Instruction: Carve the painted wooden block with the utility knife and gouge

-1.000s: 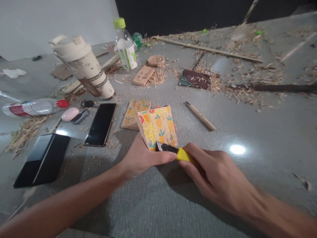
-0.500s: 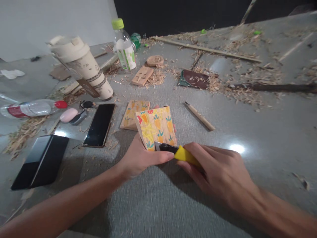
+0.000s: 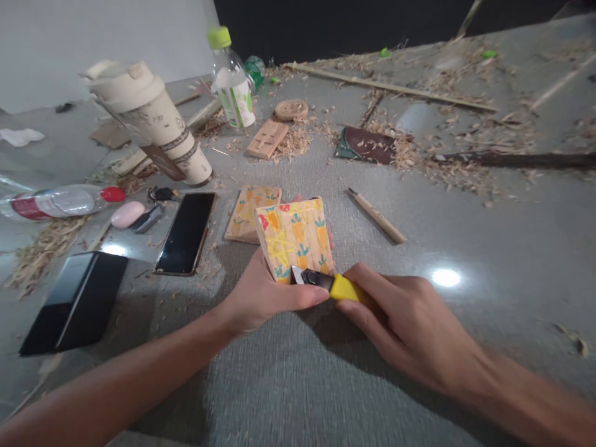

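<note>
A square wooden block point(image 3: 310, 233) painted with orange carrots and yellow and red marks is tilted up in my left hand point(image 3: 265, 288). My left thumb lies along its lower edge, and some fingers are hidden behind it. My right hand point(image 3: 405, 316) is closed around a yellow utility knife point(image 3: 347, 288). The knife's blade is out and lies against the lower part of the painted face, close to my left thumb. Behind the block, a second painted wooden piece point(image 3: 249, 214) rests flat on the table, partly covered.
Right of the block lies a wood-handled carving tool point(image 3: 377, 216). To the left are a phone point(image 3: 186, 233), a folded black device point(image 3: 74, 304), a cream tumbler point(image 3: 161, 124) and a red-capped bottle point(image 3: 65, 202). Carved wooden pieces point(image 3: 267, 138), a pouch point(image 3: 367, 145) and shavings lie farther back.
Very little differs. The view has shifted slightly; the block and the knife remain in my hands in nearly the same pose.
</note>
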`<state>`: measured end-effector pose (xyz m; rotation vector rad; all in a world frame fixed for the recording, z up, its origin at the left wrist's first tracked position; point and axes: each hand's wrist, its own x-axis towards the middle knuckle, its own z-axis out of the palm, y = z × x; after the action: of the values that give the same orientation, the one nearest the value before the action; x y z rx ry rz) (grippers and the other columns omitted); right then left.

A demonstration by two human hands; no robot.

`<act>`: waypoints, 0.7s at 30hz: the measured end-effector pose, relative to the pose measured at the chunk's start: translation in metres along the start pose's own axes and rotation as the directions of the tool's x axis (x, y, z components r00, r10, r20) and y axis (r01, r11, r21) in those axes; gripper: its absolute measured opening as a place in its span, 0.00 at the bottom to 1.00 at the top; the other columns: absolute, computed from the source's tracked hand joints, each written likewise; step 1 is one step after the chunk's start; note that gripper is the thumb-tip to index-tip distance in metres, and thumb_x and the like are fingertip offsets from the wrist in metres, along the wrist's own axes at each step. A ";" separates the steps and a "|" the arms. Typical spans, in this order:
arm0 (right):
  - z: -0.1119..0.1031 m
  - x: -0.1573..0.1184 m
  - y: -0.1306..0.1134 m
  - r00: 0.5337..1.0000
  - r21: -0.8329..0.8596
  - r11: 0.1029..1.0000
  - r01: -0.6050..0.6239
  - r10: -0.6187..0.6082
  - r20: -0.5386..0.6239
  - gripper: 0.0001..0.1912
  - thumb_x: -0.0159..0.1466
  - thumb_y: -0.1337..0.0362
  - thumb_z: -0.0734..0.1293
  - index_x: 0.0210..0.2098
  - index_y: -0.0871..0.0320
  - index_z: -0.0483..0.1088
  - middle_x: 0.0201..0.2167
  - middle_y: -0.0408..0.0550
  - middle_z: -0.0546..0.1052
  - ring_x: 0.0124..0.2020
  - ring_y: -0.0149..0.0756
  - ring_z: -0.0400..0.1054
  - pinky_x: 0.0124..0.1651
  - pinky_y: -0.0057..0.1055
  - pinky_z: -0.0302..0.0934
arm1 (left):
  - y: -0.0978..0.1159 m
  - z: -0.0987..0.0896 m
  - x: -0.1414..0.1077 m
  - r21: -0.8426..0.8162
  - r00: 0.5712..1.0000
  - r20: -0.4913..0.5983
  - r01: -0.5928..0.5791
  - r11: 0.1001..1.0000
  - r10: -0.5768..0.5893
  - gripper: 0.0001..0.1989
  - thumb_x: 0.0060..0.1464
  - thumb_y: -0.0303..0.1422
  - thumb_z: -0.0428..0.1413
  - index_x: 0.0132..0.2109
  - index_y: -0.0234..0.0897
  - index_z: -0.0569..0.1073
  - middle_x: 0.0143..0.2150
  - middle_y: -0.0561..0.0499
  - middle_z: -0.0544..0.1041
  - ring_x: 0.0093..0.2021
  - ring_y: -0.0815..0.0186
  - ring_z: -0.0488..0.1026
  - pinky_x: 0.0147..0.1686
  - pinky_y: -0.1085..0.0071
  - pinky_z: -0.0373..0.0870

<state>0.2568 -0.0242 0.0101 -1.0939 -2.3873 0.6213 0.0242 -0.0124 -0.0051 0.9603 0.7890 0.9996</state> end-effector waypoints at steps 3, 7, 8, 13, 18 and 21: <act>-0.001 0.000 0.000 0.999 0.028 0.999 -0.024 0.024 0.022 0.17 0.81 0.52 0.60 0.38 0.53 0.65 0.21 0.36 0.71 0.17 0.27 0.63 0.22 0.29 0.49 | -0.001 0.000 -0.001 0.023 1.000 -0.004 -0.009 1.000 0.009 0.29 0.48 0.25 0.74 0.58 0.42 0.81 0.55 0.48 0.83 0.57 0.55 0.80 0.61 0.59 0.75; -0.001 0.001 0.000 0.999 0.053 0.998 -0.041 0.039 0.035 0.17 0.80 0.51 0.60 0.38 0.53 0.65 0.21 0.37 0.70 0.17 0.28 0.63 0.23 0.30 0.48 | -0.001 0.000 0.000 0.050 1.000 -0.015 -0.003 0.999 0.004 0.30 0.47 0.27 0.74 0.58 0.41 0.81 0.56 0.45 0.83 0.58 0.52 0.79 0.62 0.56 0.75; -0.002 0.001 0.000 0.999 0.051 0.998 -0.039 0.037 0.030 0.17 0.80 0.51 0.60 0.37 0.53 0.64 0.21 0.36 0.70 0.17 0.28 0.62 0.22 0.30 0.48 | 0.000 0.000 0.000 0.045 1.000 -0.017 0.002 0.999 -0.001 0.30 0.47 0.27 0.74 0.58 0.41 0.81 0.56 0.45 0.83 0.58 0.52 0.79 0.62 0.56 0.75; -0.002 0.000 0.000 1.000 0.021 0.999 -0.025 0.025 0.019 0.17 0.80 0.52 0.60 0.37 0.53 0.63 0.21 0.35 0.69 0.17 0.27 0.61 0.22 0.30 0.48 | 0.002 0.001 0.000 -0.004 1.000 -0.004 0.013 1.000 -0.013 0.31 0.46 0.25 0.74 0.58 0.42 0.81 0.55 0.48 0.82 0.56 0.57 0.80 0.60 0.63 0.75; -0.001 0.000 0.000 1.000 -0.013 1.000 0.001 -0.001 0.001 0.17 0.81 0.52 0.60 0.38 0.53 0.64 0.21 0.34 0.68 0.17 0.26 0.61 0.22 0.29 0.49 | 0.002 0.001 -0.001 0.007 1.000 -0.001 0.024 1.000 -0.024 0.31 0.48 0.26 0.74 0.59 0.41 0.81 0.56 0.47 0.82 0.57 0.55 0.79 0.62 0.61 0.74; -0.001 0.001 0.001 0.998 -0.105 0.994 0.035 -0.041 -0.052 0.16 0.80 0.52 0.62 0.37 0.54 0.65 0.22 0.35 0.68 0.18 0.26 0.59 0.22 0.29 0.49 | 0.002 0.001 -0.001 0.027 0.999 -0.020 0.029 0.999 -0.028 0.31 0.47 0.27 0.75 0.59 0.41 0.81 0.57 0.46 0.82 0.57 0.53 0.80 0.61 0.59 0.75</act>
<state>0.2573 -0.0222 0.0110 -1.0910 -2.4110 0.4527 0.0245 -0.0129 -0.0031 0.9617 0.8321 0.9768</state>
